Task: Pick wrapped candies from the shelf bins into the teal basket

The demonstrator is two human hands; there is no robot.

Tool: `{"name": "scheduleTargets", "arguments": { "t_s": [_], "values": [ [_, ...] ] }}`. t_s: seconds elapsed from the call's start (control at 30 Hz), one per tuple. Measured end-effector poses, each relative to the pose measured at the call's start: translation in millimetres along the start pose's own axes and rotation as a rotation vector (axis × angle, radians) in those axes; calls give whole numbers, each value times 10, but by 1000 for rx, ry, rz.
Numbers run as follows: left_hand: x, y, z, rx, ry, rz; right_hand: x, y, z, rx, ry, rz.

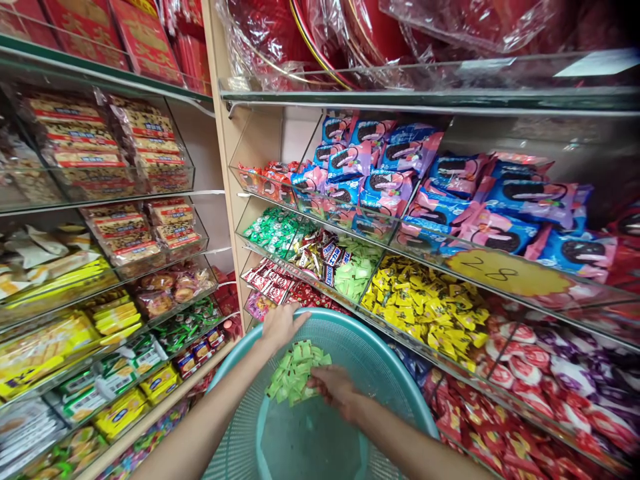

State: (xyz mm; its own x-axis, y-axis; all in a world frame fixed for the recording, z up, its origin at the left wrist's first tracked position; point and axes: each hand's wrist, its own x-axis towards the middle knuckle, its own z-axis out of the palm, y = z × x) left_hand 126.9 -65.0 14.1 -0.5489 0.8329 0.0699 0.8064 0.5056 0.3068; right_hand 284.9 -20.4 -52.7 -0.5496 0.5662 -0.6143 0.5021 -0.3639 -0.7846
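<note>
A large teal plastic basket (395,363) stands in front of me, below the candy shelves. My left hand (281,327) grips its far rim, with the fingers over the edge and hidden behind it. Light green wrapped candies (295,373) lie in a small heap inside, toward the far left of the basket floor. My right hand (336,387) reaches into the basket at the right side of this heap. Its fingers are curled in against the green candies, and their tips are partly hidden. Matching green candies (356,267) fill a shelf compartment just beyond the rim.
Yellow wrapped candies (425,303) fill the compartment to the right, with a yellow price tag (507,273) above. Blue and pink cookie packets (385,153) sit higher up. Clear shelf edges (320,288) run close to the basket. Packaged snacks (80,137) line the left shelves.
</note>
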Motion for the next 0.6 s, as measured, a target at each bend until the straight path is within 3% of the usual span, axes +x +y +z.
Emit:
{"name": "scheduleTargets", "arguments": {
  "t_s": [0.37, 0.47, 0.53, 0.6],
  "values": [
    [-22, -4, -24, -25, -26, -25, -113, -14, 76, -64, 39, -34],
    [-18, -27, -11, -26, -2, -6, -218, -210, 36, -192, 11, -250],
    [-9, -44, 1, -18, 4, 3, -356, -479, -49, -352, -10, -510],
    [1, -57, 12, -13, 0, -4, -516, -831, -177, -620, 58, -814]
  ]
}}
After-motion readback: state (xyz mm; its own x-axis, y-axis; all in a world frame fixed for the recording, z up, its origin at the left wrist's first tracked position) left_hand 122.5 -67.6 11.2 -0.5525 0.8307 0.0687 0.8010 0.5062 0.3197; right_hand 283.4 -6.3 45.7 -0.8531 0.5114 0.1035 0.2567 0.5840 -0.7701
